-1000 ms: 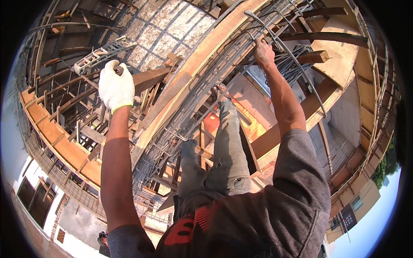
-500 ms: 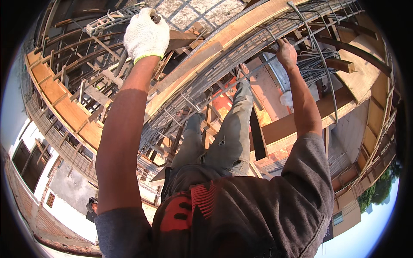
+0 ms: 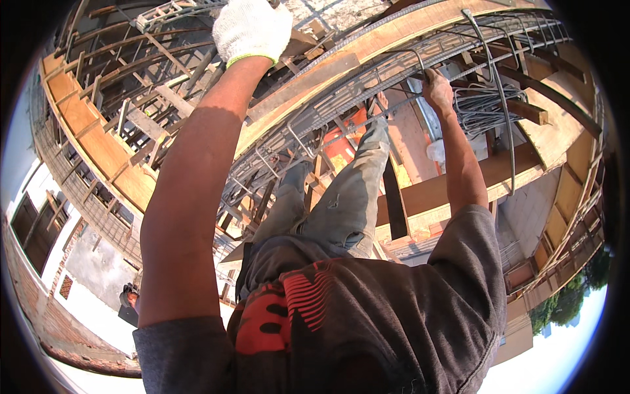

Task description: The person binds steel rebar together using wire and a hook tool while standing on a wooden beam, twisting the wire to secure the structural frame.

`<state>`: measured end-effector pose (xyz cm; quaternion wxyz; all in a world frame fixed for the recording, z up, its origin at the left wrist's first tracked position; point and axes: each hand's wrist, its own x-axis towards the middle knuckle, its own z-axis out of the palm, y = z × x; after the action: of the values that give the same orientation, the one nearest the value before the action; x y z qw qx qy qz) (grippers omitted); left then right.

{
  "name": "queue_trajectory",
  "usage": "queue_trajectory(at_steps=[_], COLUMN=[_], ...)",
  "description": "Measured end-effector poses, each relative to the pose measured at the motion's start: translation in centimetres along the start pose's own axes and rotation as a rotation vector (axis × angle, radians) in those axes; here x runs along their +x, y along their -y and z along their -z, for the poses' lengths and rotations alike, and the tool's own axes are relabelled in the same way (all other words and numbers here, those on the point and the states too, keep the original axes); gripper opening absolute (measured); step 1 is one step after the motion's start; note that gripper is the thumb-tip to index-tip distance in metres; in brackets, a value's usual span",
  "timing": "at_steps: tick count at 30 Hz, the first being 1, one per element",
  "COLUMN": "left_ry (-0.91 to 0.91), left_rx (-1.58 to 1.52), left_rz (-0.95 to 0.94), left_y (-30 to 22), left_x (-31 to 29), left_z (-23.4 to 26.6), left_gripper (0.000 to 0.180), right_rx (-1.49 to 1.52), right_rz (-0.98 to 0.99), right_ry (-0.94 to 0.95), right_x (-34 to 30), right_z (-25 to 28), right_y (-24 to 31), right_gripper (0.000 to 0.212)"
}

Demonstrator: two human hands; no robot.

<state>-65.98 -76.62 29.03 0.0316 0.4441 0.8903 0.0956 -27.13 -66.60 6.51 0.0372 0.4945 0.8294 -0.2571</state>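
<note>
My left hand (image 3: 252, 29), in a white knit glove, is raised near the top edge over the timber framing. Its fingers are closed, and a small dark bit shows at the fist, too little to name. My bare right hand (image 3: 438, 92) is curled round a bent steel bar (image 3: 413, 54) at the near side of a long rebar cage (image 3: 354, 82). The cage runs diagonally beside a plywood formwork board (image 3: 387, 33). A long bar with a crosspiece at its top (image 3: 495, 82) hangs over the cage, right of my right hand.
My legs stand among timbers below the cage. A bundle of thin steel rods (image 3: 485, 108) lies right of my right hand. Curved plywood formwork (image 3: 105, 151) and wooden props fill the left. Another person (image 3: 129, 299) is partly visible far below left.
My gloved left hand has moved up and right, partly out of the top edge. My right hand stays at the cage while the whole view shifts slightly.
</note>
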Motion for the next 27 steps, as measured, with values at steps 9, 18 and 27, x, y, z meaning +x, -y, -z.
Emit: queue_trajectory(at_steps=[9,18,27], left_ry=[0.072,0.048,-0.014], left_rx=[0.050,0.070,-0.138], left_rz=[0.031,-0.004,0.017], left_y=[1.1,0.8,1.1], left_x=[-0.1,0.2,0.5], left_z=[-0.9,-1.3,-3.0], left_gripper=[0.030,0.031,0.029], right_rx=[-0.092,0.000,0.119], right_rz=[-0.009,-0.029,-0.051], right_ry=[0.135,0.029,-0.234], right_x=[-0.4,-3.2,-4.9], right_z=[3.0,-0.5,-2.8], right_y=[0.9,2.4,3.1], right_gripper=[0.029,0.027,0.051])
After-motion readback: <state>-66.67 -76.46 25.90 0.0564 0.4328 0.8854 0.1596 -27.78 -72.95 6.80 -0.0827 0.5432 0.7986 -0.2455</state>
